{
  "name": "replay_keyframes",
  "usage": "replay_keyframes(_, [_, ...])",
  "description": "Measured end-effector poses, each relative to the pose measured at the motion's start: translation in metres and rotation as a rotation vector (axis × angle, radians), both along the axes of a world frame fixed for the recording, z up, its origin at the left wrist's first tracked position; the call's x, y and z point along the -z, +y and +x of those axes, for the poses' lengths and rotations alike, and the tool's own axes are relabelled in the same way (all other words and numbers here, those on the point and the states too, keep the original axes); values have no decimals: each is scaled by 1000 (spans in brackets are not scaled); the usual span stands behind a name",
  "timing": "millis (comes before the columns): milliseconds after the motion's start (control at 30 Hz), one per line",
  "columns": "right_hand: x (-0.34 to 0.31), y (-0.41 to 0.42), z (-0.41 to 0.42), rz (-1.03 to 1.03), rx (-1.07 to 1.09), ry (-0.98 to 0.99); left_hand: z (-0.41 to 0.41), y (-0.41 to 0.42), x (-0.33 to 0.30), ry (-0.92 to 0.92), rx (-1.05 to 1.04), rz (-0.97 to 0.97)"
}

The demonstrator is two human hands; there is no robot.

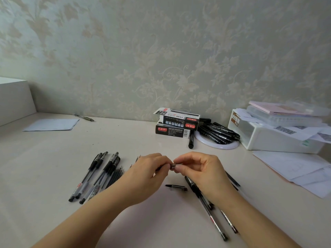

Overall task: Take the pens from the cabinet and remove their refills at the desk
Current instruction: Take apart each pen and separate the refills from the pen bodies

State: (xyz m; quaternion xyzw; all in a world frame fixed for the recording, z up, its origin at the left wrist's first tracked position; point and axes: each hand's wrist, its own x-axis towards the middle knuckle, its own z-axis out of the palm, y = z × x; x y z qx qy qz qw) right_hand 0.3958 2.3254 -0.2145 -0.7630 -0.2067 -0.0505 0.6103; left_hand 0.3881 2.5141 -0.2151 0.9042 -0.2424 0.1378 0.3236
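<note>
Two bare hands meet above the middle of a pale desk (53,158), seen from above by the person working; the left hand (148,169) and the right hand (198,169) have their fingertips pinched together on opposite ends of one small dark pen part (173,165), mostly hidden between them, so whether it is a tip or a barrel end cannot be told. Left of the hands lies a bunch of capped black pens (96,176) with thin dark refills (116,173) beside them on the right; just near the hands lies a loose black pen cap (176,187); under and near the right wrist lie more pens (206,206), angled toward the near right. Far behind, against the floral wallpaper, two stacked pen boxes (177,124) sit beside a heap of black markers (218,133) on a white ring; a white plastic container (272,138) topped with papers stands at far right; a sheet of paper (52,124) lies at far left.
</note>
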Motion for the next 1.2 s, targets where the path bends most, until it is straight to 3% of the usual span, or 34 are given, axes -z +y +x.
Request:
replay_keyframes(267, [0,-4,2,-36,13,28,-1,-1,-6,-68,14,-36])
replay_keyframes(433, [6,-2,2,-267,120,-109,-5,-3,-7,-97,46,-47])
replay_keyframes(567, [2,-2,0,-328,128,-157,-5,-3,-7,-98,34,-63])
replay_keyframes(1200, [4,-5,3,-327,60,-179,-6,-1,-10,-92,-13,-67])
